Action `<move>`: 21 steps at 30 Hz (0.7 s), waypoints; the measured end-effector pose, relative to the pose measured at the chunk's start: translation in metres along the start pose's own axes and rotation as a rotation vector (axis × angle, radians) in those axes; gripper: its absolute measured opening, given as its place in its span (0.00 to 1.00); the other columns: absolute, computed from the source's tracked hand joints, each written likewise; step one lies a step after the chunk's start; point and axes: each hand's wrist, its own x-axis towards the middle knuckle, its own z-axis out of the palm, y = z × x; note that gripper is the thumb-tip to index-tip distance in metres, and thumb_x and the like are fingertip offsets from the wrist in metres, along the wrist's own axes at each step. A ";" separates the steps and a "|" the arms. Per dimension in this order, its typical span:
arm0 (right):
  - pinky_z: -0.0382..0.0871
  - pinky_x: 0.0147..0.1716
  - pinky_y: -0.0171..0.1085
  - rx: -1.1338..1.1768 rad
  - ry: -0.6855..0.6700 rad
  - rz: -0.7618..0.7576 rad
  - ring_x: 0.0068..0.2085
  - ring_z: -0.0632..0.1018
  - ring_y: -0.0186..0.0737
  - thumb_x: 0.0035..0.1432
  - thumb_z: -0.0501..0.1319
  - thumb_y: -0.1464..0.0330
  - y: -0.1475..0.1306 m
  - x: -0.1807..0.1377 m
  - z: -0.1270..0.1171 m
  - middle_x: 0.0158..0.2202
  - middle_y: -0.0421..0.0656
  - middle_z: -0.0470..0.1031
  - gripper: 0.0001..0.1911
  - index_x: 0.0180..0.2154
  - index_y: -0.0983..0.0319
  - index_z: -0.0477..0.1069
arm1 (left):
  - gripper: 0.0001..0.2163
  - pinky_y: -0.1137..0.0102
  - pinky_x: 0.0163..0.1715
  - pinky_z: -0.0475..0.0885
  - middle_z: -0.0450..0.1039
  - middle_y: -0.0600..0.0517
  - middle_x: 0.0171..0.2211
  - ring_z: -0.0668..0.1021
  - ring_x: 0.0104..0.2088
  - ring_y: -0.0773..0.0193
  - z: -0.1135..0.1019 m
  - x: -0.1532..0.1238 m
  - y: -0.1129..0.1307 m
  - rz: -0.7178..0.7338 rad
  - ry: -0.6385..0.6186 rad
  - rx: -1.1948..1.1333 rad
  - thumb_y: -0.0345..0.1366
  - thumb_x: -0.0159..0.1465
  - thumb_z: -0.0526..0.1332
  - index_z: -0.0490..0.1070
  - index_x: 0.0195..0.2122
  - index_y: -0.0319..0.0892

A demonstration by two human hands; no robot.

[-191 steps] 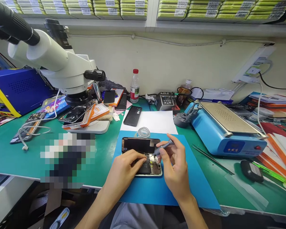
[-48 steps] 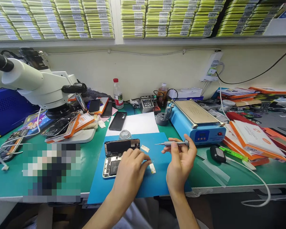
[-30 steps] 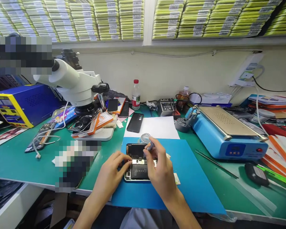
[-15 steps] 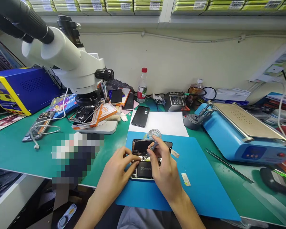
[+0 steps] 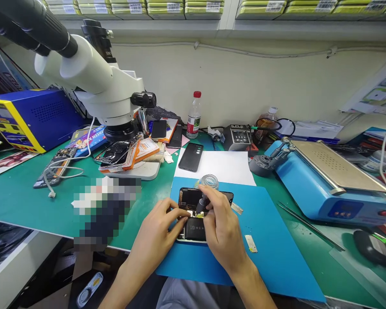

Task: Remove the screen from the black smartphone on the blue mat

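An opened phone (image 5: 193, 229) lies on a blue mat (image 5: 270, 257), its black screen (image 5: 189, 197) folded back at the far end. My left hand (image 5: 159, 229) rests on the phone's left edge, fingertips pinching at the board. A small grey screwdriver (image 5: 201, 203) is gripped in my right hand (image 5: 221, 229), tip down into the phone's upper part. Two small metal shields lie loose on the mat, one (image 5: 251, 243) to the right of my hand and the other (image 5: 236, 208) beside the screen. A clear round dish (image 5: 208, 180) sits just beyond the phone.
A white microscope (image 5: 93, 81) stands at the left over a stack of phone parts (image 5: 122, 152). A blue heating machine (image 5: 324, 180) fills the right. A black phone (image 5: 191, 156), white paper (image 5: 221, 165), a water bottle (image 5: 194, 115) and tweezers (image 5: 309, 225) lie behind and beside the mat.
My right hand, earlier raised with the screwdriver off to the right, has come down onto the phone. Two shields have come off and lie on the mat. The view has dipped.
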 end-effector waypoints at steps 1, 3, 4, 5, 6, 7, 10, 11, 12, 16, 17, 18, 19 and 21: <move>0.79 0.59 0.54 0.009 0.003 0.002 0.64 0.76 0.49 0.69 0.52 0.79 0.000 -0.001 -0.001 0.66 0.47 0.73 0.36 0.73 0.51 0.56 | 0.08 0.62 0.48 0.76 0.76 0.50 0.45 0.80 0.48 0.55 -0.001 0.000 0.001 -0.005 0.001 -0.010 0.34 0.76 0.60 0.80 0.47 0.50; 0.78 0.60 0.54 0.000 0.023 -0.011 0.65 0.76 0.49 0.69 0.54 0.78 0.000 -0.003 -0.001 0.67 0.47 0.72 0.35 0.73 0.52 0.56 | 0.08 0.62 0.48 0.76 0.77 0.50 0.44 0.80 0.47 0.55 -0.002 0.001 0.005 -0.020 0.012 -0.024 0.34 0.76 0.60 0.79 0.47 0.50; 0.78 0.61 0.53 -0.004 0.027 -0.019 0.65 0.75 0.48 0.70 0.55 0.78 0.001 -0.004 -0.001 0.66 0.47 0.73 0.35 0.73 0.53 0.56 | 0.08 0.62 0.47 0.75 0.78 0.51 0.44 0.80 0.47 0.55 -0.002 0.001 0.008 -0.024 0.017 -0.030 0.34 0.77 0.60 0.79 0.47 0.50; 0.77 0.61 0.51 -0.007 0.027 -0.030 0.65 0.75 0.47 0.70 0.54 0.78 0.002 -0.005 -0.001 0.65 0.47 0.74 0.34 0.73 0.53 0.56 | 0.08 0.62 0.47 0.75 0.78 0.51 0.44 0.81 0.47 0.55 -0.002 0.002 0.010 -0.027 0.018 -0.039 0.34 0.77 0.59 0.79 0.48 0.50; 0.77 0.61 0.50 -0.010 0.027 -0.040 0.65 0.75 0.46 0.71 0.53 0.79 0.002 -0.006 -0.001 0.64 0.47 0.75 0.33 0.72 0.53 0.57 | 0.08 0.63 0.46 0.75 0.79 0.51 0.44 0.81 0.46 0.55 -0.001 0.003 0.013 -0.028 0.017 -0.051 0.34 0.77 0.59 0.79 0.48 0.50; 0.77 0.62 0.50 -0.015 0.026 -0.040 0.66 0.75 0.45 0.71 0.51 0.80 0.003 -0.006 -0.001 0.64 0.47 0.75 0.33 0.72 0.54 0.57 | 0.08 0.63 0.46 0.75 0.79 0.51 0.44 0.81 0.46 0.55 0.000 0.005 0.014 -0.029 0.015 -0.065 0.33 0.77 0.59 0.79 0.48 0.50; 0.79 0.59 0.52 -0.053 0.054 -0.009 0.64 0.77 0.49 0.72 0.54 0.76 0.004 -0.007 0.000 0.64 0.50 0.75 0.31 0.72 0.55 0.57 | 0.09 0.64 0.45 0.75 0.80 0.52 0.43 0.82 0.45 0.57 0.005 0.009 0.017 -0.032 0.008 -0.089 0.32 0.77 0.59 0.79 0.47 0.50; 0.81 0.57 0.52 -0.063 0.064 0.004 0.63 0.79 0.51 0.72 0.58 0.73 0.004 -0.007 0.000 0.63 0.50 0.76 0.31 0.72 0.55 0.57 | 0.08 0.64 0.44 0.75 0.80 0.52 0.43 0.82 0.45 0.57 0.006 0.010 0.017 -0.034 0.006 -0.083 0.32 0.76 0.60 0.79 0.46 0.49; 0.82 0.55 0.52 -0.066 0.068 0.015 0.61 0.80 0.52 0.72 0.60 0.71 0.004 -0.007 0.001 0.62 0.51 0.77 0.31 0.72 0.54 0.57 | 0.08 0.65 0.43 0.75 0.80 0.53 0.43 0.82 0.44 0.57 0.008 0.011 0.016 -0.035 0.004 -0.074 0.32 0.76 0.60 0.79 0.45 0.49; 0.85 0.50 0.48 -0.002 0.066 0.104 0.53 0.85 0.49 0.74 0.61 0.69 0.003 -0.008 0.005 0.56 0.49 0.81 0.28 0.71 0.52 0.59 | 0.06 0.66 0.42 0.75 0.80 0.53 0.42 0.83 0.43 0.57 0.009 0.013 0.014 -0.022 -0.003 -0.044 0.32 0.74 0.63 0.80 0.44 0.50; 0.85 0.49 0.47 0.034 0.068 0.138 0.52 0.86 0.47 0.75 0.60 0.69 0.003 -0.008 0.005 0.54 0.48 0.81 0.27 0.70 0.52 0.59 | 0.06 0.66 0.42 0.75 0.80 0.54 0.42 0.83 0.43 0.57 0.010 0.014 0.013 -0.016 -0.004 -0.038 0.32 0.74 0.64 0.80 0.44 0.50; 0.86 0.49 0.45 0.078 0.072 0.168 0.51 0.86 0.46 0.75 0.60 0.69 0.003 -0.009 0.006 0.53 0.47 0.81 0.26 0.70 0.52 0.60 | 0.05 0.66 0.42 0.75 0.80 0.54 0.41 0.83 0.43 0.57 0.010 0.014 0.013 -0.009 -0.004 -0.029 0.32 0.73 0.65 0.80 0.44 0.50; 0.86 0.48 0.44 0.130 0.078 0.192 0.50 0.86 0.45 0.75 0.59 0.69 0.003 -0.009 0.006 0.51 0.46 0.81 0.26 0.70 0.52 0.60 | 0.05 0.67 0.42 0.75 0.80 0.54 0.41 0.83 0.43 0.57 0.011 0.014 0.012 -0.003 -0.003 -0.018 0.33 0.73 0.65 0.80 0.43 0.50; 0.86 0.47 0.41 0.227 0.094 0.223 0.48 0.86 0.42 0.75 0.59 0.69 0.002 -0.010 0.006 0.49 0.45 0.81 0.26 0.70 0.53 0.59 | 0.04 0.67 0.41 0.75 0.80 0.54 0.41 0.83 0.42 0.57 0.012 0.013 0.010 0.011 -0.002 0.006 0.33 0.73 0.66 0.80 0.42 0.49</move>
